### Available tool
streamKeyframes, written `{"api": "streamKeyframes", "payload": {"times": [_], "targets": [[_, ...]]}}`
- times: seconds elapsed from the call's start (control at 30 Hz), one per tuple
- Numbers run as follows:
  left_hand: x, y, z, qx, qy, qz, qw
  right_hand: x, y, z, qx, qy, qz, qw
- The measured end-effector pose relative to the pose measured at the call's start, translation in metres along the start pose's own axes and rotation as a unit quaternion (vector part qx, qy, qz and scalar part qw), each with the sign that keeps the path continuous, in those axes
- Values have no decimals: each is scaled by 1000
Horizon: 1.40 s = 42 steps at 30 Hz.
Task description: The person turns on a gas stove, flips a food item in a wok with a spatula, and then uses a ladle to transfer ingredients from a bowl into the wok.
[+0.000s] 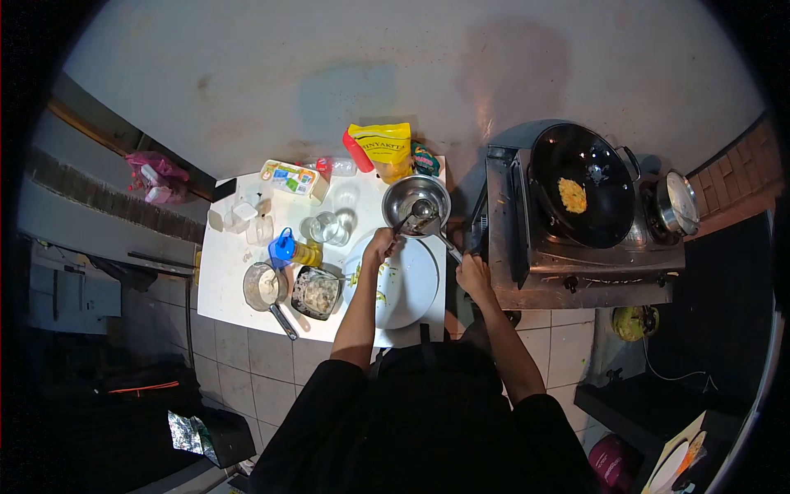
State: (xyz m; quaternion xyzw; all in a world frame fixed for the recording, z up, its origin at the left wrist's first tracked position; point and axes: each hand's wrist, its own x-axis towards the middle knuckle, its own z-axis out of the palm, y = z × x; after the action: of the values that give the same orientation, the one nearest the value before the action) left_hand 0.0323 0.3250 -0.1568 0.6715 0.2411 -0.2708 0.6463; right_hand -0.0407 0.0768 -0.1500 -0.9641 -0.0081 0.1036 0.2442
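Note:
My left hand (382,245) is closed round the dark handle of a ladle (421,208), whose round bowl is inside a steel bowl (395,198) at the table's back right. To its right, my right hand (473,275) grips the handle of a metal spatula (431,226); the blade is at the steel bowl's front rim, close to the ladle. Below both tools lies a large white plate (415,288) with yellow-green bits on it. A piece of orange-yellow food (572,196) sits in the black wok (599,165) on the stove.
On the white table (220,284) stand a saucepan (262,286), a patterned container of pale food (317,294), a blue-lidded yellow bottle (295,250), glasses (327,228) and a yellow pouch (385,148). A lidded pot (677,202) is at the right of the stove (592,263).

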Motion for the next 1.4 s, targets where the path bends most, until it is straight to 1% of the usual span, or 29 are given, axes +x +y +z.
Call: {"api": "streamKeyframes", "payload": {"times": [0.07,0.1,0.17,0.27,0.33,0.47,0.5,0.57,0.7,0.77,0.8,0.87,0.9,0.97,1.0,1.07,1.1,1.17,1.2,1.27,1.3,1.33,1.37,1.4], "targets": [[-20,16,5,-15,-42,-5,999,0,0,-1,9,-5,6,1000],[-14,14,6,-15,-42,-5,999,1,0,-1,19,-7,10,1000],[3,4,5,16,24,7,1000,1,1,2,31,-11,13,999],[6,10,9,36,19,16,999,2,5,6,55,-3,5,998],[15,6,12,46,25,24,998,1,5,6,64,-3,25,998],[26,5,22,70,36,43,996,-1,12,10,82,12,25,996],[28,7,24,72,32,43,996,-2,12,8,78,2,26,997],[31,12,28,149,45,31,987,-3,12,5,74,-8,29,997],[30,16,29,179,40,45,982,-4,12,4,73,7,21,997],[52,-2,13,39,-70,61,995,-6,10,0,70,12,19,997],[64,-12,4,-32,-125,69,989,-8,9,-3,61,24,18,998],[77,-23,-5,-173,-230,81,954,-10,8,-7,52,36,16,998],[68,-16,-3,-173,-230,82,954,-10,9,-10,56,37,13,998],[42,7,2,-247,-163,-52,954,-10,12,-13,61,38,10,997],[47,8,0,-246,-163,-53,954,-9,13,-14,58,41,9,997],[59,11,-8,-171,-242,-95,950,-9,16,-15,55,44,8,997],[68,6,-13,-170,-242,-96,950,-9,17,-14,70,50,7,996],[83,-5,-20,-97,-247,-51,963,-10,19,-12,85,54,5,995],[79,-2,-21,-98,-247,-52,963,-11,20,-11,104,66,-1,992],[70,4,-26,-52,-218,-50,973,-11,22,-9,124,76,-9,989],[59,8,-24,-53,-216,-52,974,-10,24,-7,168,79,-19,982],[48,11,-20,-4,-160,-20,987,-10,24,-6,211,83,-30,973],[38,15,-15,46,-104,13,993,-8,25,-5,213,82,-30,973],[37,13,-16,47,-102,12,994,-6,24,-5,226,64,-14,972]]}}
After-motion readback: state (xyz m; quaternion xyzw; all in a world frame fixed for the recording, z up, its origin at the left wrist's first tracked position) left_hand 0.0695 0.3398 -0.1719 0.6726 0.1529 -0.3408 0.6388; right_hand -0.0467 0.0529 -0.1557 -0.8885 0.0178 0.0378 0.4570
